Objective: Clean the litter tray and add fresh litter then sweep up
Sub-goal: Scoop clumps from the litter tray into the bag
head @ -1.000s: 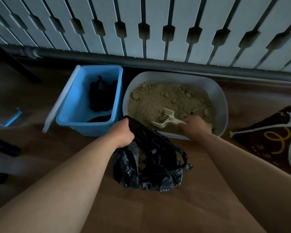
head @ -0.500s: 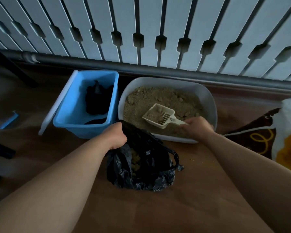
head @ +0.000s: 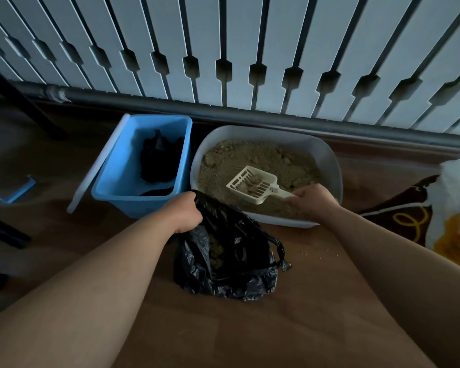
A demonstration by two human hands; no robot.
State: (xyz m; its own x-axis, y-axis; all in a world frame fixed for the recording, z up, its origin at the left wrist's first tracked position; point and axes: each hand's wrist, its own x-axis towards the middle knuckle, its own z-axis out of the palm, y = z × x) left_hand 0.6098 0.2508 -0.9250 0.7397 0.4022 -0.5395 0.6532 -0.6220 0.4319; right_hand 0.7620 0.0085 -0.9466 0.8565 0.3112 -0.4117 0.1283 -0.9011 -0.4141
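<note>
Your right hand (head: 312, 201) is gripping the cream slotted plastic scoop (head: 254, 184), carrying clumps over the grey oval litter tray (head: 332, 166). Your left hand (head: 185, 213) is pinching open the crumpled black plastic bag (head: 231, 258), sitting just near of the tray. A blue plastic bin (head: 133, 192) is standing to the tray's left.

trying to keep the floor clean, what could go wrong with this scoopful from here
1. The scoop carries loose clumps above the litter tray. On the way over the rim to the black bag, some could drop onto the wooden floor, where grains already lie.
2. The left hand grips only one edge of the bag, so the mouth may sag and the tipped clumps could miss it.
</note>
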